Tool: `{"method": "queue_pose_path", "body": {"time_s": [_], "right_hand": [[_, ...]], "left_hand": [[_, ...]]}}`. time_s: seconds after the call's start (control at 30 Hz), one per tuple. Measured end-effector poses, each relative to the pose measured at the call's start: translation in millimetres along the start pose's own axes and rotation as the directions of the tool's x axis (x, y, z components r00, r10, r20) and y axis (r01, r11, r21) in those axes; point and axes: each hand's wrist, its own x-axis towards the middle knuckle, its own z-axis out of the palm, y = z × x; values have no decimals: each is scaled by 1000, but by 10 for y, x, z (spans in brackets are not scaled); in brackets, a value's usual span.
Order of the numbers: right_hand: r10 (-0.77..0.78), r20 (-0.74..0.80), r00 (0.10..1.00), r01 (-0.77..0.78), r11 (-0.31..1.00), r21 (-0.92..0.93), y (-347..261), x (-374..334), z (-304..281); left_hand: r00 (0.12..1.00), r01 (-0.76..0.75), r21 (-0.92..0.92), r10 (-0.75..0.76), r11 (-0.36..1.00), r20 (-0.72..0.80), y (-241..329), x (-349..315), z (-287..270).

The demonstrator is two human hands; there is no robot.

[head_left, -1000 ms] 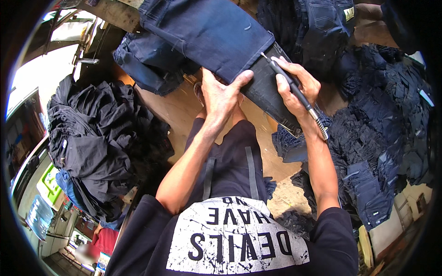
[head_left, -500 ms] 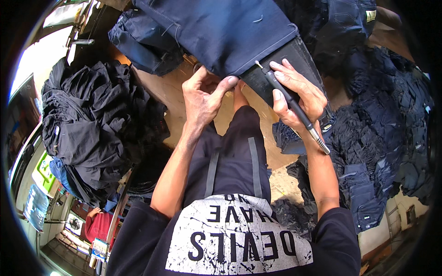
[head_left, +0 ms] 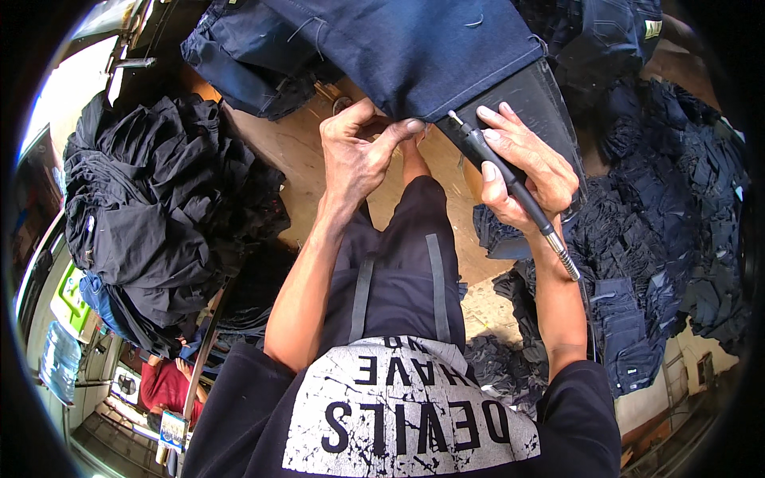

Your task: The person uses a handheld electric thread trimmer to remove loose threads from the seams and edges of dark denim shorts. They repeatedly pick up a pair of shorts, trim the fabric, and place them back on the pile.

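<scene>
Beyond the right hand, as I look on, a broad spread of dark garments (head_left: 637, 231) fills that side, and a crumpled black pile (head_left: 159, 207) bulks up to the left of the left hand. Ahead of both hands, running away from the person, lies the dark blue trouser leg (head_left: 422, 56), drawn over a flat black board (head_left: 522, 99) that sticks out past its hem toward the right hand.

The left hand (head_left: 358, 151) pinches the near corner of the hem, thumb on top; the fingers underneath are partly hidden. The right hand (head_left: 534, 167) is closed around a slim black pen-shaped tool (head_left: 502, 167), with a springy metal sleeve at its rear end. Its pale tip (head_left: 453, 115) sits right at the hem, just to the right of the left thumb; whether it touches the cloth I can't tell.

To my mind, good work here depends on the left pinch holding that corner snug, so the edge lies flat and straight over the board. I'd want the tool steered lightly, its tip close to the edge but clear of the thumb and the good fabric. Smallest of all, a loose thread (head_left: 543, 44) curls at the hem's far corner, ahead of the right hand.
</scene>
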Motion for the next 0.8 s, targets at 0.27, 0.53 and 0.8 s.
{"method": "queue_pose_path", "body": {"time_s": [0.27,0.53,0.8], "right_hand": [[7,28,1000,-6,1000,-30,12,-11,20],[27,9,1000,-27,1000,-6,8,-16,10],[35,-67,997,-37,999,-27,28,-19,26]], "left_hand": [[1000,24,-81,-26,996,-14,-34,-41,45],[1000,10,-99,-12,995,-14,-95,-22,57],[999,34,-93,-37,995,-35,-181,-19,82]]}}
